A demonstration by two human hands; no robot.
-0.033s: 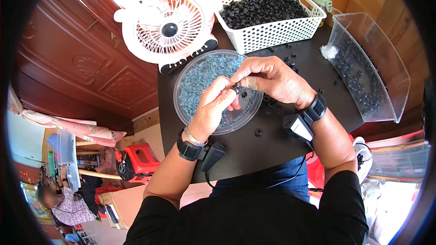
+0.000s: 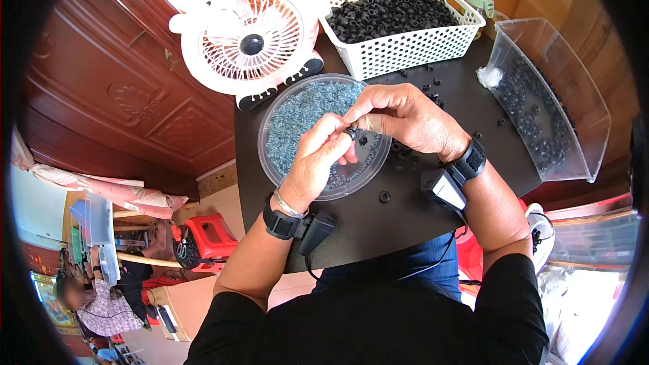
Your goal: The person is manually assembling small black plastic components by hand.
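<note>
Both forearms reach in from the lower edge and slant inward, so that the hands meet over a round clear tub [image 2: 264, 152] of small bluish pieces. The left hand [image 2: 307, 165] is turned partly on its side, thumb up, its fingers closed around a small black ring [image 2: 350, 134] near their tips. The right hand [image 2: 416, 125] arches down from the other side, wrist bent, knuckles raised; its index finger and thumb narrow to a pinch right beside the ring, and whether they grip anything cannot be told. A loose black ring [image 2: 385, 197] lies on the desk [image 2: 365, 230], nearer the person than the fingers. Beyond the fingers stands a white perforated basket [image 2: 405, 51] heaped with black rings; well to their right is a clear bin [image 2: 595, 118], and beyond them to the left, a fan [image 2: 252, 44].
</note>
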